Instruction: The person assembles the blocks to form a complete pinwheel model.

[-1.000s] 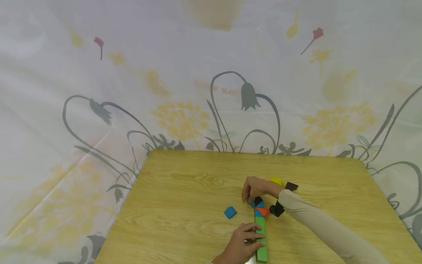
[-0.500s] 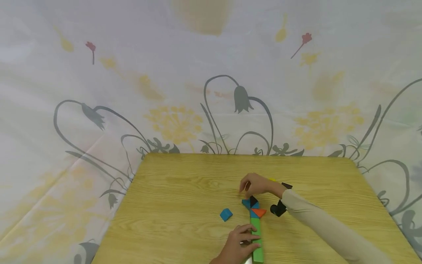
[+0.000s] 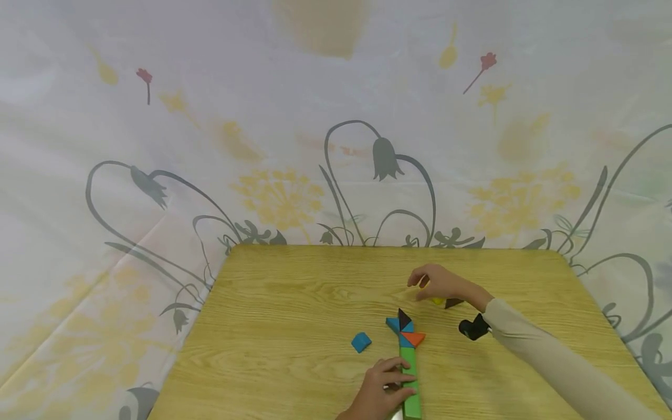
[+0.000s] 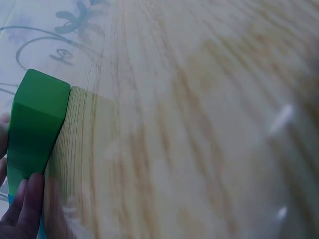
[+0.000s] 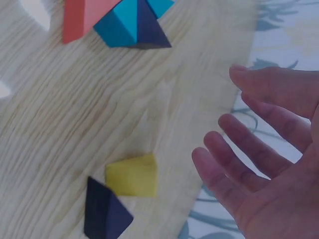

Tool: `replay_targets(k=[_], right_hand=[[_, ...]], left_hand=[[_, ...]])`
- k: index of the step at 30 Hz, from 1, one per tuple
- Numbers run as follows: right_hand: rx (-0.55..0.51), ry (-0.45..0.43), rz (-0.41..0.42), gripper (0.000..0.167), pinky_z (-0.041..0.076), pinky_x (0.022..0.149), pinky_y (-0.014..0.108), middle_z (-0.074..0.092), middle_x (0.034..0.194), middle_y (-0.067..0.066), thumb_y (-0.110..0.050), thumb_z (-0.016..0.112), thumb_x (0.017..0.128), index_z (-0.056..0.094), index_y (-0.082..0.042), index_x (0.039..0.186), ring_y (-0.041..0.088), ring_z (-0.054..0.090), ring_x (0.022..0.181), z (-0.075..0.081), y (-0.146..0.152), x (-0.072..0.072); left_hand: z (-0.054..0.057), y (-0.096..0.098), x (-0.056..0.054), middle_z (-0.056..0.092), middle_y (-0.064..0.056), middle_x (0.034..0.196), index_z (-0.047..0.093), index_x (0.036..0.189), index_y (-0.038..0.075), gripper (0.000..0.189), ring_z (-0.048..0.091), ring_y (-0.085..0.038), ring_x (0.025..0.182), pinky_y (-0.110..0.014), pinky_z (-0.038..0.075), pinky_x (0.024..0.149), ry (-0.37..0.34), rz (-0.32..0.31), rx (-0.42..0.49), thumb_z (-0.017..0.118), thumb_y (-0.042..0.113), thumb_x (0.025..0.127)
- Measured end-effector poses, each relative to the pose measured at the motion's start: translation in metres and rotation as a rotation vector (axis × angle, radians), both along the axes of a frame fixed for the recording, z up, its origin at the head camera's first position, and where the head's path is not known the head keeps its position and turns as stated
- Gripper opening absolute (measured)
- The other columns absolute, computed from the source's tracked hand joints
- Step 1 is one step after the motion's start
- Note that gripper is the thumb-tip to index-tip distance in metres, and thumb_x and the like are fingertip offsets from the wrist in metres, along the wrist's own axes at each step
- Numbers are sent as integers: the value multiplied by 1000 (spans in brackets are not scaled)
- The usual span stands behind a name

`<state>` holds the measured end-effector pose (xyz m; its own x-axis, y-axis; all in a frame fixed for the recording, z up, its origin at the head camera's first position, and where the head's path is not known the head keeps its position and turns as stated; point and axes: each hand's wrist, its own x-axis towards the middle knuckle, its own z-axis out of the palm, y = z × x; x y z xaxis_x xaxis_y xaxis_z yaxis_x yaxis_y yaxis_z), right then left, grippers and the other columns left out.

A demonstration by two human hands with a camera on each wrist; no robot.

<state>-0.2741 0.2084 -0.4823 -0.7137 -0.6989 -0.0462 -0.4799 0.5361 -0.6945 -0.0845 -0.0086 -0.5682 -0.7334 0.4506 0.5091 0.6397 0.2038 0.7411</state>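
Note:
My left hand [image 3: 375, 388] grips the row of green blocks [image 3: 413, 408], its fingers lying across them. In the left wrist view, fingers show on both sides of the green block [image 4: 40, 114]. Beyond the green row sit blue triangular pieces [image 3: 406, 342], an orange triangular block [image 3: 413, 338] and a dark triangular block [image 3: 403, 321] between blue ones. Held in the air with loosely bent, parted fingers, my right hand [image 3: 441, 283] has nothing in it. Beneath it in the head view are a yellow block [image 3: 438, 301] and another dark triangular block [image 3: 453, 303].
A single blue block [image 3: 361, 342] lies left of the built figure on the wood-grain table [image 3: 283, 350]. Under the right wrist hangs a black device [image 3: 474, 327]. Behind the table rises a flower-printed curtain [image 3: 294, 116].
My right hand has left the blue piece at the figure's top and moved right, over towards the yellow block. The left hand keeps its grip on the green blocks.

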Motion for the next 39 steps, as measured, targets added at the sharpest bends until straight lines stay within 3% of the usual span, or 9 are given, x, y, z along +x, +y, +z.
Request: replay_targets(k=[5,8,18,30,39], right_hand=[[13,7,-54,26,52,81,45,62,104,19,-11,74,80,66,-2,103,41,58,95,-1,17,3],[2,26,-64,30,51,82,49,62,105,22,-9,75,78,64,2,104,41,58,96,-4,26,5],[16,43,-154,39,49,81,55,58,109,24,-6,77,77,62,6,110,45,55,97,-12,48,21],[-17,48,-286,44,51,80,55,49,124,33,2,72,78,60,6,119,54,48,107,-40,72,28],[-27,75,-328,44,54,73,47,55,118,32,7,68,76,60,9,119,44,57,97,-57,83,31]], left_hand=[[-23,2,-5,61,-9,110,73,101,0,20,62,-10,82,-13,50,67,-6,6,-8,70,13,85],[-30,2,-6,61,-7,112,73,103,2,22,60,-8,86,-12,50,67,-7,5,-14,69,16,86],[-31,2,-8,61,-5,113,73,102,3,21,54,-7,87,-9,47,66,26,16,-35,70,16,86],[-31,1,-7,61,-4,113,73,102,4,21,54,-7,87,-9,47,66,8,11,-31,69,17,86],[-30,1,-7,60,-5,114,73,103,3,22,51,-4,91,-10,50,67,-51,-2,-29,68,17,87]])
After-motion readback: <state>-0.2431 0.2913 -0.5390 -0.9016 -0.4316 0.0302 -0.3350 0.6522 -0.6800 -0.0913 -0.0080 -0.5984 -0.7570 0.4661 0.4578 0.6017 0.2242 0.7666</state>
